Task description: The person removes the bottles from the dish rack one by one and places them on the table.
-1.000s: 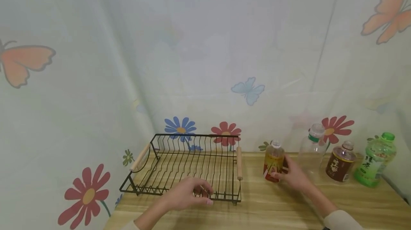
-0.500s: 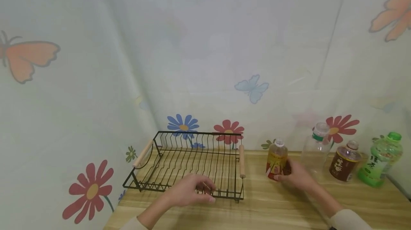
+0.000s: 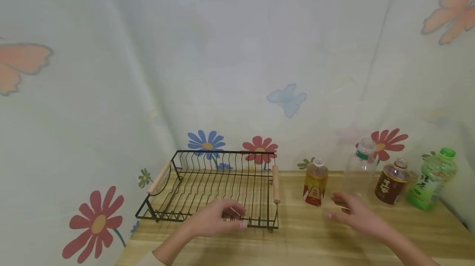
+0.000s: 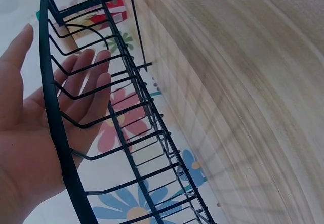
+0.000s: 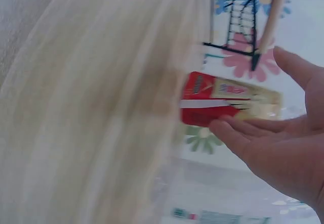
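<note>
My left hand (image 3: 215, 218) is held with relaxed fingers over the front rail of a black wire dish rack (image 3: 222, 183). In the left wrist view the left hand (image 4: 55, 113) shows its palm beside the rack's wires and holds nothing. My right hand (image 3: 356, 216) is apart from a small plastic bottle (image 3: 316, 182) with a red and yellow label, just to its right and front. In the right wrist view the right hand (image 5: 278, 143) has its fingers extended, overlapping the bottle (image 5: 223, 100) there. The bottle stands upright on the wooden table.
Right of the red-labelled bottle stand a clear bottle (image 3: 359, 173) with a green band, a brown-labelled bottle (image 3: 392, 183) and a green bottle (image 3: 432, 181). The rack has wooden handles (image 3: 276, 184). A flower-printed curtain (image 3: 237, 72) hangs behind the table (image 3: 297, 241).
My right hand has let go of the red-labelled bottle and drawn back to the right. The bottle stays upright on the table. The left hand keeps nearly the same place.
</note>
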The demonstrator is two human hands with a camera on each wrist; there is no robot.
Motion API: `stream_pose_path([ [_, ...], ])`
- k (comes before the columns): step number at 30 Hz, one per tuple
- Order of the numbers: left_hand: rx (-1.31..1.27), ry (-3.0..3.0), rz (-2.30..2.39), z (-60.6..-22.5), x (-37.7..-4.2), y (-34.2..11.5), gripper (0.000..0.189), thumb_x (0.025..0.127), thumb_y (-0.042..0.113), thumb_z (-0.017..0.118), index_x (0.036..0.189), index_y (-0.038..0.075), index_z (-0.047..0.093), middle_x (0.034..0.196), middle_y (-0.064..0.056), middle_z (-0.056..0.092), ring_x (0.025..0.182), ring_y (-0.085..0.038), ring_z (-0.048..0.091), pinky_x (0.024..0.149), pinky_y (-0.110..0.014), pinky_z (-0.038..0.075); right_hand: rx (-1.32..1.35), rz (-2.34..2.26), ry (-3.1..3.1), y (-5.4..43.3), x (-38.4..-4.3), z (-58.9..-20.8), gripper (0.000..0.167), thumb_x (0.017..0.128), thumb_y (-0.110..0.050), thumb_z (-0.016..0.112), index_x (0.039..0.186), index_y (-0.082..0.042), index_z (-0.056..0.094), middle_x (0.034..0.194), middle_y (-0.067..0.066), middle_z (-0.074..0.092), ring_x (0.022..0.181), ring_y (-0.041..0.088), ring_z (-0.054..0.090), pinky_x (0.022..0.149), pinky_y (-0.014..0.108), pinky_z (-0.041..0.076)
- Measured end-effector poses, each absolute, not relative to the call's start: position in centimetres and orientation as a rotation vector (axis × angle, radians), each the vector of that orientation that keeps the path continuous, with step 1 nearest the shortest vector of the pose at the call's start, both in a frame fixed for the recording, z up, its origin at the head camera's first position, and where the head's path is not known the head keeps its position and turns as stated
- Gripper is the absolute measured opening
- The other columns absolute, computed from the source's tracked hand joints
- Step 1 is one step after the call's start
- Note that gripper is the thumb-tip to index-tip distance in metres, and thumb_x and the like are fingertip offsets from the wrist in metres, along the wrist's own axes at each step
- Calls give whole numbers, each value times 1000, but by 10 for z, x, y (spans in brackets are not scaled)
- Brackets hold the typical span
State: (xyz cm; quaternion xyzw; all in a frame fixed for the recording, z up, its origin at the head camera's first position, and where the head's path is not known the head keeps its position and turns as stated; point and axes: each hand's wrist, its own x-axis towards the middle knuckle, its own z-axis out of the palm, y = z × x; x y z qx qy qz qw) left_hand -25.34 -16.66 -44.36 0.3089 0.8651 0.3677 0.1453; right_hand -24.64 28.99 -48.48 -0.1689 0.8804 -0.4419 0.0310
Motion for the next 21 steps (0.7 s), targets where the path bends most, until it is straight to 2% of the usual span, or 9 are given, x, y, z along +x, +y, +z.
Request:
stream_pose_path([
  [3,892,2503,1050,-442,-251,-165,45,97,49,75,131,19,72,121,8,73,108,-8,70,94,-29,57,-646,-1362,2666,289,-232,-469,72,101,-24,75,147,20,41,144,42,52,131,57,55,103,56,53],
  [9,890,2505,1045,-440,-248,-158,46,96,50,76,130,18,72,123,1,74,108,-9,70,95,-32,58,-819,-1301,2733,283,-218,-440,67,102,-26,73,148,14,46,145,35,55,132,52,56,104,53,53],
  [17,864,2507,1023,-442,-241,-155,45,97,51,75,129,20,72,122,3,73,107,-7,69,97,-39,59,-835,-1233,2752,280,-216,-413,69,104,-32,71,154,7,45,151,29,53,135,50,54,106,59,49],
  [21,874,2522,993,-432,-240,-151,47,99,52,72,132,20,70,127,4,72,114,-11,68,100,-41,57,-847,-1164,2786,279,-218,-392,69,105,-38,68,157,-1,45,154,22,53,138,47,53,108,60,48],
])
